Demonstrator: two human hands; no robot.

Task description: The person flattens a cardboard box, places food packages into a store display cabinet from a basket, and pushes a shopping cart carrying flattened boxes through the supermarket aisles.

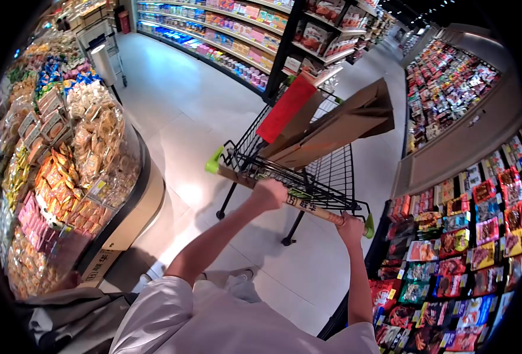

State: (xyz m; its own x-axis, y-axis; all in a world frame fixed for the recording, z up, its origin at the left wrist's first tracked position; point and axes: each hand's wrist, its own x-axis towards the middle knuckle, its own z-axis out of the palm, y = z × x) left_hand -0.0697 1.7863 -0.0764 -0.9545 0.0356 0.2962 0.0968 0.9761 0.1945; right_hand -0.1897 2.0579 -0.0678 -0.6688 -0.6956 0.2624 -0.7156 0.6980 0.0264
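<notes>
A black wire shopping cart (337, 177) with lime green handle ends stands in front of me. My left hand (270, 194) is wrapped round the middle of its handle bar (308, 206). Toward the bar's right end, my right hand (350, 229) grips it too, close to the green end cap (369, 226). Flattened brown cardboard (326, 138) leans in the basket and sticks out over the far right rim. Beside it, on the left, a red panel (288, 109) stands tilted. The cart's floor is partly hidden by the cardboard.
A rounded display (104, 171) heaped with bagged snacks curves along my left. Racks of packaged snacks (450, 253) line the right. Ahead are a chilled shelf (213, 29) and a black shelf unit (317, 41). Another cart (104, 44) stands far left. A dark-clothed person's sleeve (84, 315) is close at lower left.
</notes>
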